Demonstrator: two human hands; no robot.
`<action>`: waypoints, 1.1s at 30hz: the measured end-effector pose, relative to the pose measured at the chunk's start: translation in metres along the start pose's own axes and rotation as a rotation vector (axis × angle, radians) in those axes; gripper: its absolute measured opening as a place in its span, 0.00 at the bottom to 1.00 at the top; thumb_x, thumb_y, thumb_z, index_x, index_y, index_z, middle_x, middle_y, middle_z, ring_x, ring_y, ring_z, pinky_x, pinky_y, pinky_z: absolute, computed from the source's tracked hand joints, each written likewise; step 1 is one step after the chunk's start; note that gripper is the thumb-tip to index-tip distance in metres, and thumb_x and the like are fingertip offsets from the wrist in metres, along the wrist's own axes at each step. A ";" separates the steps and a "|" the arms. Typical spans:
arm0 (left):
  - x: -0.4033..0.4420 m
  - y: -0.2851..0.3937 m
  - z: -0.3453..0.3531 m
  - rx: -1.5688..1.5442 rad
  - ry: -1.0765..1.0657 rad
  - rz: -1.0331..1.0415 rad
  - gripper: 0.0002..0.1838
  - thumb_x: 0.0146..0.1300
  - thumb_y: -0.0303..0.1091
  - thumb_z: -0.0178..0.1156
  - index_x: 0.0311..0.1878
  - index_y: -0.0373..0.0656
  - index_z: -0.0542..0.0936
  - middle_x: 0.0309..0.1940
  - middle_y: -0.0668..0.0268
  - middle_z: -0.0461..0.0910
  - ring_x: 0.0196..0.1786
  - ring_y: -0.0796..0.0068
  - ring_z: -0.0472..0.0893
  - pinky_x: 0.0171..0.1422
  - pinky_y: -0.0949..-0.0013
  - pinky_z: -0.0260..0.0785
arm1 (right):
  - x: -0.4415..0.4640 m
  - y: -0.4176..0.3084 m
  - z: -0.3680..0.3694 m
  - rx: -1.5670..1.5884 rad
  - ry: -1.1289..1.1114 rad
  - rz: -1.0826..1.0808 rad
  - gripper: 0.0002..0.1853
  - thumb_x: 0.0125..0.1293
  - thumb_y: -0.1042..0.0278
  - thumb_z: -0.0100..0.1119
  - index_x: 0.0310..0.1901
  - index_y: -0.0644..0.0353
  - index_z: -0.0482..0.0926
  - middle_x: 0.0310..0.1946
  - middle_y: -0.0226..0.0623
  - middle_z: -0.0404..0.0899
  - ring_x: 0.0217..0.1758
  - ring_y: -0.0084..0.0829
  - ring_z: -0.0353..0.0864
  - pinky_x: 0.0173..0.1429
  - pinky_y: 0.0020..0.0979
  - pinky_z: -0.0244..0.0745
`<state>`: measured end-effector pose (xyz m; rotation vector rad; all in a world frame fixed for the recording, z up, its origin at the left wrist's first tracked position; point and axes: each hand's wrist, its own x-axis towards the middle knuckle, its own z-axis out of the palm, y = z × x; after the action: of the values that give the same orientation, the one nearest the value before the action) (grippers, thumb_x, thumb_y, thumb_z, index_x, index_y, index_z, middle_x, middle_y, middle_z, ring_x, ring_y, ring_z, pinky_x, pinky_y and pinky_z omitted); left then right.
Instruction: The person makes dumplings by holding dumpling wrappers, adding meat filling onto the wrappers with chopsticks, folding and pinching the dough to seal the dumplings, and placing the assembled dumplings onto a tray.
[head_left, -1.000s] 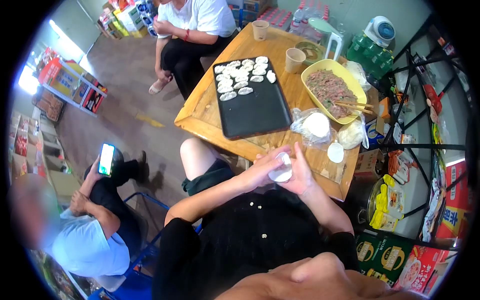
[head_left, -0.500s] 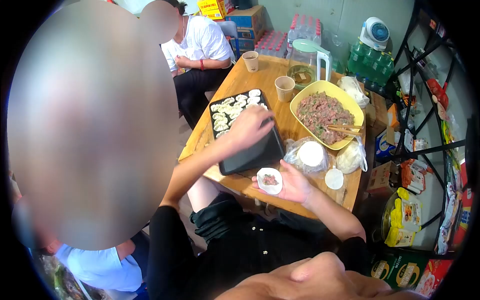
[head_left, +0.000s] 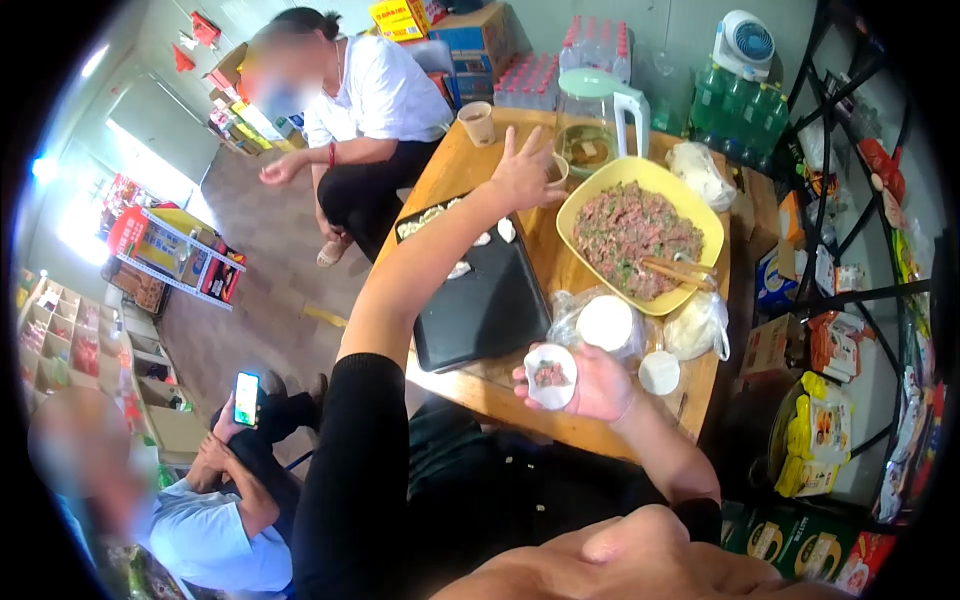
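Observation:
My left hand point(head_left: 525, 178) reaches over the far end of the black tray point(head_left: 480, 300). Its fingers are spread, in front of a paper cup point(head_left: 561, 172) that it partly hides; whether it touches the cup I cannot tell. White dumplings point(head_left: 506, 230) lie at the tray's far end, mostly behind my left forearm. Palm up, my right hand point(head_left: 600, 385) holds a round dumpling wrapper point(head_left: 541, 395) with meat filling point(head_left: 550, 374) in its middle. Close by are a stack of wrappers point(head_left: 605, 322) in plastic and a single wrapper point(head_left: 659, 373) on the wooden table point(head_left: 480, 400).
Beyond my right hand, a yellow bowl point(head_left: 567, 222) holds minced filling and chopsticks point(head_left: 680, 270). A glass pitcher point(head_left: 588, 130) and another paper cup point(head_left: 478, 124) stand farther back. One person point(head_left: 390, 90) sits at the far left; another point(head_left: 215, 530) holds a phone point(head_left: 246, 398).
My left hand has moved from above the tray toward the paper cup, fingers spreading. The wrapper with filling stays in my right hand. A large blurred shape at left is gone.

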<state>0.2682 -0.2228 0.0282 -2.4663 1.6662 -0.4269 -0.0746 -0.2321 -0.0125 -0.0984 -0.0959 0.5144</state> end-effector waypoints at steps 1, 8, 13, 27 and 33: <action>0.004 -0.002 0.008 0.040 0.073 0.006 0.35 0.63 0.70 0.51 0.51 0.47 0.87 0.75 0.61 0.62 0.81 0.53 0.45 0.77 0.27 0.30 | 0.001 0.000 0.002 0.026 -0.023 -0.020 0.36 0.71 0.44 0.51 0.70 0.65 0.61 0.70 0.64 0.61 0.72 0.64 0.62 0.76 0.58 0.57; -0.004 0.008 -0.013 0.032 -0.037 -0.057 0.32 0.62 0.68 0.55 0.59 0.55 0.83 0.74 0.59 0.62 0.81 0.51 0.46 0.77 0.27 0.32 | 0.000 -0.011 0.026 0.032 0.125 -0.244 0.39 0.72 0.46 0.50 0.70 0.74 0.57 0.71 0.66 0.57 0.75 0.62 0.58 0.78 0.55 0.55; -0.032 0.010 -0.025 -0.342 0.443 0.007 0.23 0.64 0.60 0.58 0.47 0.52 0.86 0.68 0.55 0.69 0.76 0.46 0.57 0.75 0.31 0.40 | 0.000 -0.013 0.027 0.041 0.157 -0.303 0.43 0.74 0.39 0.42 0.71 0.76 0.53 0.72 0.65 0.56 0.75 0.60 0.58 0.78 0.53 0.55; -0.203 0.104 -0.104 -0.663 0.111 0.286 0.19 0.56 0.37 0.53 0.50 0.51 0.84 0.74 0.56 0.60 0.78 0.46 0.52 0.78 0.33 0.33 | 0.000 -0.004 0.018 -0.073 0.196 -0.228 0.42 0.76 0.33 0.28 0.73 0.68 0.52 0.70 0.48 0.63 0.73 0.41 0.64 0.79 0.48 0.54; -0.220 0.097 -0.113 -0.566 0.128 0.279 0.18 0.56 0.38 0.56 0.49 0.52 0.84 0.73 0.56 0.62 0.78 0.47 0.54 0.78 0.33 0.33 | 0.001 -0.005 0.024 -0.066 0.269 -0.249 0.43 0.76 0.33 0.28 0.71 0.71 0.56 0.69 0.49 0.65 0.74 0.41 0.64 0.78 0.44 0.56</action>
<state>0.0713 -0.0508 0.0754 -2.5283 2.4216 -0.0818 -0.0745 -0.2343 0.0115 -0.2158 0.1371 0.2460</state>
